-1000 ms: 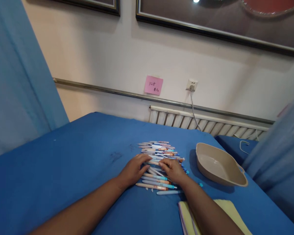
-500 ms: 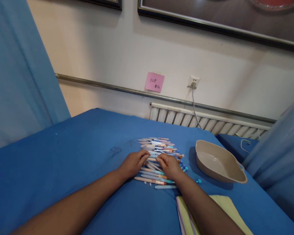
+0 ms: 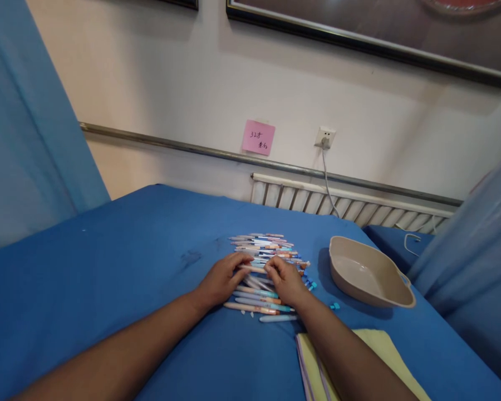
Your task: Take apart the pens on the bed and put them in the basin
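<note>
A row of pale-coloured pens lies side by side on the blue-covered surface, tips mostly to the left. Between my hands is a cream pen. My right hand pinches its right part with thumb and forefinger. At the pen's left end is my left hand, thumb and forefinger a little apart on either side of it; whether they touch it is hard to see. Beneath my hands several pens lie askew and are partly hidden. One light-blue pen sits nearest me, partly behind my right wrist.
A beige plastic basin stands to the right of the pens. Close to me, a folded yellow cloth lies under my right forearm. Small white bits rest near the front pens. Behind are a radiator and a wall socket.
My left thumb and forefinger have parted from a closed pinch, and the cream pen shows between them. My right hand has barely moved. The whole view has shifted slightly.
</note>
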Available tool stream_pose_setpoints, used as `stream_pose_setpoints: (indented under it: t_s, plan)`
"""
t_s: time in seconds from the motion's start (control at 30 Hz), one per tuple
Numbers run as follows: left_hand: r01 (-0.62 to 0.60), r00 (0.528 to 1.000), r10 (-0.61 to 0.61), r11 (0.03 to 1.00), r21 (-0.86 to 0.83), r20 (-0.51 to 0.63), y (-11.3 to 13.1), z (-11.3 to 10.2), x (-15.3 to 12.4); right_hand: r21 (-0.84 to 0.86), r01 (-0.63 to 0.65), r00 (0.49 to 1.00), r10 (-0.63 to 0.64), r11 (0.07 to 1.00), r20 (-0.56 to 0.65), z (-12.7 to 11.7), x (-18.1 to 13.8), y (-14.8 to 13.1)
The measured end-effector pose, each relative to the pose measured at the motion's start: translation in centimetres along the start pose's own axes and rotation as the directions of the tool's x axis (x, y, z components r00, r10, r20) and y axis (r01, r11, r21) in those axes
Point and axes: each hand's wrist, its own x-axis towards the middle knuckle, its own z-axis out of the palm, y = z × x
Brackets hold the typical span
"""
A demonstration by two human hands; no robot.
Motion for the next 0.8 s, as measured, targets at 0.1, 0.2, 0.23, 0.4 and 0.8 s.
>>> stream_pose_setpoints:
  t_s: [0.1, 0.2, 0.23, 0.4, 0.8]
  plan:
    - [0.11, 0.993, -0.11, 0.994, 0.004, 0.046, 0.3, -0.1, 0.1, 0.008, 0.003, 1.0, -0.003, 1.0, -0.004, 0.1, 0.0, -0.1]
    - [0.144, 0.988, -0.144, 0.99, 0.001, 0.056, 0.3, -0.3, 0.1, -0.005, 0.012, 1.0, -0.012, 1.0, -0.005, 0.1, 0.0, -0.2]
    - [0.118, 0.992, -0.118, 0.993, 0.002, 0.04, 0.3, -0.4, 0.1, -0.009, 0.01, 1.0, -0.01, 1.0, -0.009, 0.1, 0.0, -0.2]
    - [0.028, 0.999, -0.028, 1.0, -0.003, 0.028, 0.1, -0.2, 0.1, -0.012, -0.005, 1.0, 0.005, 1.0, -0.014, -0.1, 0.1, -0.2]
    - [0.219, 0.971, -0.208, 0.971, 0.092, -0.116, -1.0, -0.8, 0.7, -0.017, -0.003, 0.998, 0.002, 1.0, -0.061, -1.1, 0.6, 1.8]
